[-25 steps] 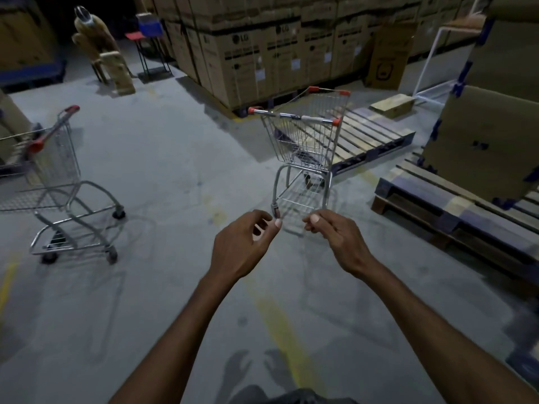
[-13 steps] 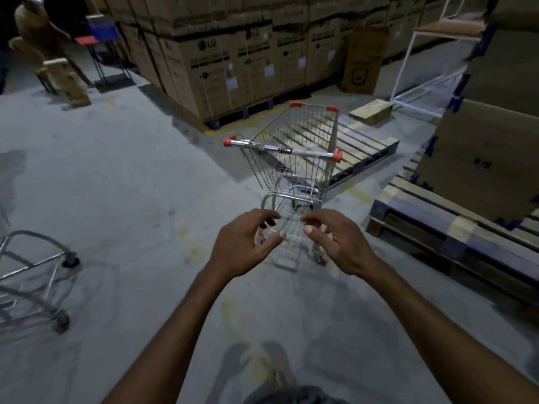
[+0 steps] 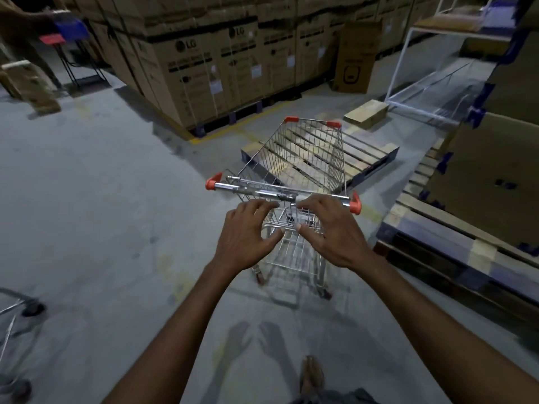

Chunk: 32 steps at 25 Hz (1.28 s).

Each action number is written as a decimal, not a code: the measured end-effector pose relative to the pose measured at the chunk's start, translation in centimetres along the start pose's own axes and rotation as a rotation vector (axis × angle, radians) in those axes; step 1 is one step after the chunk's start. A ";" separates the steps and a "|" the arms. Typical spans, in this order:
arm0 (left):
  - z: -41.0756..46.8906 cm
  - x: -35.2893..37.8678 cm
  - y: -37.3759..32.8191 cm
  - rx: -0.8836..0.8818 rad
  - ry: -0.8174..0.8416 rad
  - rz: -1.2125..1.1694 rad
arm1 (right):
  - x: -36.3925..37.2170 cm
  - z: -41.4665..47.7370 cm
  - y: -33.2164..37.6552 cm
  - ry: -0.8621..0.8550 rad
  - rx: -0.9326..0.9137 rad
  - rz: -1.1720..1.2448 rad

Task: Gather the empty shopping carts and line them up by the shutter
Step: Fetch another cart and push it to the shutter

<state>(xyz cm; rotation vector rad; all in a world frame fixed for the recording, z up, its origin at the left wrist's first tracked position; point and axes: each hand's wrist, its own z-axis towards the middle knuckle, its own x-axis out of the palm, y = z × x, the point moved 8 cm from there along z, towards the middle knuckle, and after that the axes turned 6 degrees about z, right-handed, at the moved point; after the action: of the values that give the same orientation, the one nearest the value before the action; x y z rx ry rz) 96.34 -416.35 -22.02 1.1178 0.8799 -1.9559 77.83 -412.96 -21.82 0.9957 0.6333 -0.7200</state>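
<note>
Chrome handle (image 3: pixel 280 191) of the empty cart (image 3: pixel 303 158) runs crosswise just ahead of both hands, basket pointing away toward the pallet (image 3: pixel 370 154). Left hand (image 3: pixel 248 239) and right hand (image 3: pixel 326 228) hover spread open, holding nothing; the right looks nearer the bar. Another cart (image 3: pixel 14 316) shows at the floor's left edge.

dim warehouse, grey concrete floor (image 3: pixel 102 199), stacked cardboard boxes (image 3: pixel 204 62), wooden pallets (image 3: pixel 455 228)
</note>
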 end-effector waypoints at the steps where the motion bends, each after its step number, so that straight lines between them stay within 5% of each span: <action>1: 1.5 1.0 1.0 -0.010 0.010 0.015 | 0.6 1.6 -1.1 0.008 0.007 -0.016; 11: 12.3 10.0 7.8 0.016 0.247 0.048 | 8.3 10.8 -11.6 0.335 0.145 -0.085; 18: 14.9 15.9 10.5 0.249 0.505 0.296 | 10.8 10.8 -12.6 0.310 0.259 -0.334; 26: 16.3 16.9 11.1 0.465 0.578 0.161 | 11.8 9.2 -11.4 0.311 0.539 -0.436; 32: 13.9 16.7 12.7 0.593 0.802 -0.040 | 12.8 6.8 -8.0 0.386 0.692 -0.373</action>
<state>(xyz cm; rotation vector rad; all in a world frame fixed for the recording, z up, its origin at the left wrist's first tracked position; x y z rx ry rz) 94.88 -438.34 -34.16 2.3389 0.6971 -1.8406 80.34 -425.06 -32.88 1.7051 0.9485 -1.1281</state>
